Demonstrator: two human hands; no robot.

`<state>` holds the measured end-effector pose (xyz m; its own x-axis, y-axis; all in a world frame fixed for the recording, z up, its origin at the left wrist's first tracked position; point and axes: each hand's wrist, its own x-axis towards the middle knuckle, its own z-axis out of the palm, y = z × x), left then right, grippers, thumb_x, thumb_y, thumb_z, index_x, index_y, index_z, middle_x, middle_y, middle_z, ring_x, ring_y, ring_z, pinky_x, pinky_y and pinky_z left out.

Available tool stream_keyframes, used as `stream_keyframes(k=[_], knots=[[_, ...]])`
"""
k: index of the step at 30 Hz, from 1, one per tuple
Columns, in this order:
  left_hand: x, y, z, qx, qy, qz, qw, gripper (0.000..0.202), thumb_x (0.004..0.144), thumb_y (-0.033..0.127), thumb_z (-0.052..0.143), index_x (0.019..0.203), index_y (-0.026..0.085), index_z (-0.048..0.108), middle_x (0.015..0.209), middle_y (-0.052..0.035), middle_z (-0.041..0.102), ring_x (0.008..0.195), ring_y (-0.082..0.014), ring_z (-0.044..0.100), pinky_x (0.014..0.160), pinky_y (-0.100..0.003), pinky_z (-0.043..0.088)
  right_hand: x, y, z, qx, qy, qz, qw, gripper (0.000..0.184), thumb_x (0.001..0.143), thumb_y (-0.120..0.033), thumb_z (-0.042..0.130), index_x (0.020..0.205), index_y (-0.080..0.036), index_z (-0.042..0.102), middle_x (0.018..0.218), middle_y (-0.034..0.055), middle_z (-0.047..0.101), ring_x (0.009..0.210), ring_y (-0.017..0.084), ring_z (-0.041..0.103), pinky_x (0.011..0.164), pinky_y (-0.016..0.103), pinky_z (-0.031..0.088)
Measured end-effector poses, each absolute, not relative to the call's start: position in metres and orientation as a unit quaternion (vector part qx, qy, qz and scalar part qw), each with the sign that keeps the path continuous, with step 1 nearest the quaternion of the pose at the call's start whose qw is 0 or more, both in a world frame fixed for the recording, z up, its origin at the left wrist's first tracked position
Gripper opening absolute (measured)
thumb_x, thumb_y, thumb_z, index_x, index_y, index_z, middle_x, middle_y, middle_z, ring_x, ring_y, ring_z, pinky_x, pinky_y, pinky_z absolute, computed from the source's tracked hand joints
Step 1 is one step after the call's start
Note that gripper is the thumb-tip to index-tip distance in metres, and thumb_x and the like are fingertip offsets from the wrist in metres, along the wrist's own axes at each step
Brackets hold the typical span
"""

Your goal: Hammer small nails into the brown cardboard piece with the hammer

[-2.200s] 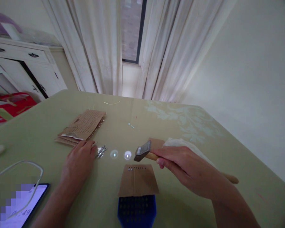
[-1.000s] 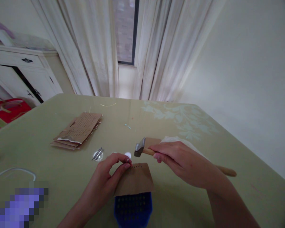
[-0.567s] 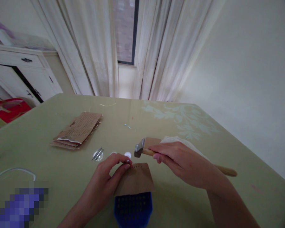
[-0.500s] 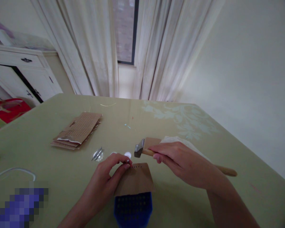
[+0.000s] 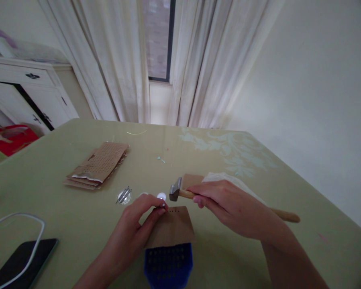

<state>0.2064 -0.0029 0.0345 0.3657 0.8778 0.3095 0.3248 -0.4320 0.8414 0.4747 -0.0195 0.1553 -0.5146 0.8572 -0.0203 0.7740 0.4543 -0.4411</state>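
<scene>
My left hand (image 5: pixel 138 218) is closed in a pinch at the top left edge of a piece of brown cardboard (image 5: pixel 172 230). Between thumb and fingertip shows the bright end of a small metal pin (image 5: pixel 163 205); its lower part is hidden. A row of small holes runs along the cardboard's far edge, right of my fingertips. Under the cardboard is a blue perforated plastic block (image 5: pixel 168 265), its near part exposed. My right hand (image 5: pixel 231 206) grips a hammer (image 5: pixel 174 189) by its wooden handle, close to the head. The hammer head is just above and right of the pinched pin.
Several thin metal rods (image 5: pixel 124 195) lie on a round white disc left of my hands. Beyond them is a stack of perforated cardboard (image 5: pixel 100 164). A phone (image 5: pixel 23 261) with a white cable (image 5: pixel 35 251) lies lower left. Another cardboard piece (image 5: pixel 190 180) sits behind the hammer.
Both hands stay almost in place, the hammer head shifting very slightly left. A pixelated purple patch at lower left now appears as a dark phone with the cable across it.
</scene>
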Motion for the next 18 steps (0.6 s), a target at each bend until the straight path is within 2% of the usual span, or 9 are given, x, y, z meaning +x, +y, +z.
stream_keyframes(k=[12, 15, 18], knots=[[0.207, -0.002, 0.032, 0.759, 0.388, 0.405, 0.331, 0.013, 0.106, 0.026, 0.066, 0.101, 0.029, 0.078, 0.096, 0.0021, 0.081, 0.089, -0.0187, 0.075, 0.082, -0.028, 0.054, 0.476, -0.023, 0.160, -0.446, -0.841, 0.236, 0.195, 0.028, 0.119, -0.032, 0.048, 0.121, -0.022, 0.074, 0.115, 0.0037, 0.080, 0.100, 0.020, 0.069, 0.090, 0.031, 0.045], [0.207, -0.002, 0.032, 0.764, 0.387, 0.402, 0.326, 0.013, 0.107, 0.026, 0.067, 0.101, 0.029, 0.078, 0.097, 0.0025, 0.081, 0.090, -0.0184, 0.074, 0.083, -0.027, 0.054, 0.475, -0.027, 0.160, -0.444, -0.843, 0.231, 0.196, 0.028, 0.119, -0.033, 0.048, 0.120, -0.022, 0.074, 0.113, 0.0036, 0.080, 0.098, 0.021, 0.070, 0.089, 0.032, 0.045], [0.206, -0.003, 0.031, 0.770, 0.380, 0.400, 0.321, 0.013, 0.107, 0.024, 0.066, 0.103, 0.028, 0.077, 0.097, 0.0022, 0.080, 0.090, -0.0181, 0.073, 0.082, -0.027, 0.053, 0.474, -0.032, 0.161, -0.447, -0.847, 0.231, 0.173, 0.029, 0.119, -0.032, 0.049, 0.127, -0.022, 0.075, 0.115, 0.0045, 0.081, 0.100, 0.022, 0.071, 0.089, 0.033, 0.045]])
